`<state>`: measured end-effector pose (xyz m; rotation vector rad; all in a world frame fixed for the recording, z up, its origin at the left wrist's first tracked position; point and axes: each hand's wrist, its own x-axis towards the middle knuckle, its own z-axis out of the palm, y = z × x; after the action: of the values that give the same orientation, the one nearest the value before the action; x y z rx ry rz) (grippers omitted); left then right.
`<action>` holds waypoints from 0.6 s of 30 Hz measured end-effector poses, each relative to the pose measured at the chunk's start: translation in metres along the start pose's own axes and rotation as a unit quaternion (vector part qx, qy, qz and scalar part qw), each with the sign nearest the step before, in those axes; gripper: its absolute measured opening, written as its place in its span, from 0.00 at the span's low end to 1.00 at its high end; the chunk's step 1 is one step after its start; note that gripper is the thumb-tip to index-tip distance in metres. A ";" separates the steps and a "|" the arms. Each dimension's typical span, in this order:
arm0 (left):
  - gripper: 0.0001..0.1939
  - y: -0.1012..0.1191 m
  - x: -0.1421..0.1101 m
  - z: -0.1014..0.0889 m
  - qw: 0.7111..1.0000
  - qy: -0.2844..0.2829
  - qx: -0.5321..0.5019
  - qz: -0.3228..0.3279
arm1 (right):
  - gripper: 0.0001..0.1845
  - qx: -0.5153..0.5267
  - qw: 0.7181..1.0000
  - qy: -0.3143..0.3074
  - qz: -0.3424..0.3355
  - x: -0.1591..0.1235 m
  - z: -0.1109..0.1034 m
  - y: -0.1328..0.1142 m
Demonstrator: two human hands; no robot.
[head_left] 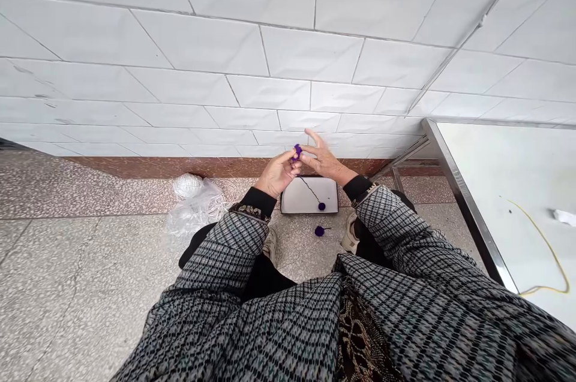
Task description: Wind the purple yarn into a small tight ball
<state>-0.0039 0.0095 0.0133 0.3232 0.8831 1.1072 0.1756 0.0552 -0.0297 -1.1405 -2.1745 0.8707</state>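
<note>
I am pinching a small purple yarn piece (297,152) between the thumb and fingers of my left hand (278,173), holding it above the floor in front of a tiled wall. My right hand (323,160) is spreading its fingers, one pointing toward the wall while others are touching the piece; whether they are gripping it, I cannot tell. The piece is standing roughly on end, its long axis running toward the wall and its upper end leaning slightly to my right; my fingers are hiding part of it.

Below my hands, a dark strand (310,190) is slanting down to the right, ending at a purple ball (321,206) that is resting in a shallow white tray (301,197). The dark-rimmed tray is lying on the speckled floor (54,286), its long side running along the wall. A second purple ball (319,231) is sitting on the floor just beside the tray, on my side, a short tail pointing right. To the left, a white yarn ball (188,185) is lying against a clear plastic bag (191,220).

White tiles (288,49) are rising above a reddish-brown baseboard (135,167). On my right, a metal-edged table (490,172) is standing by the wall, a yellow cord (551,253) curving across its pale top.
</note>
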 end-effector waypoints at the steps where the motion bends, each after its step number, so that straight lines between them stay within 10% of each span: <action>1: 0.10 -0.002 0.000 0.000 1.000 -0.004 -0.004 -0.001 | 0.25 0.099 0.995 -0.001 0.023 0.000 0.006 0.002; 5: 0.10 -0.003 0.000 -0.004 1.000 -0.024 0.009 0.016 | 0.32 0.401 0.910 0.037 0.100 -0.001 0.022 0.000; 11: 0.10 -0.002 0.002 -0.011 0.996 -0.050 0.050 0.046 | 0.24 0.572 0.798 0.086 0.167 -0.003 0.023 -0.017; 18: 0.21 -0.007 0.006 -0.016 0.989 -0.057 0.103 0.093 | 0.23 0.620 0.761 0.046 0.187 -0.006 0.021 -0.026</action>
<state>-0.0108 0.0082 -0.0039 0.6440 0.8802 1.1588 0.1507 0.0331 -0.0254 -0.7997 -0.7981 1.9237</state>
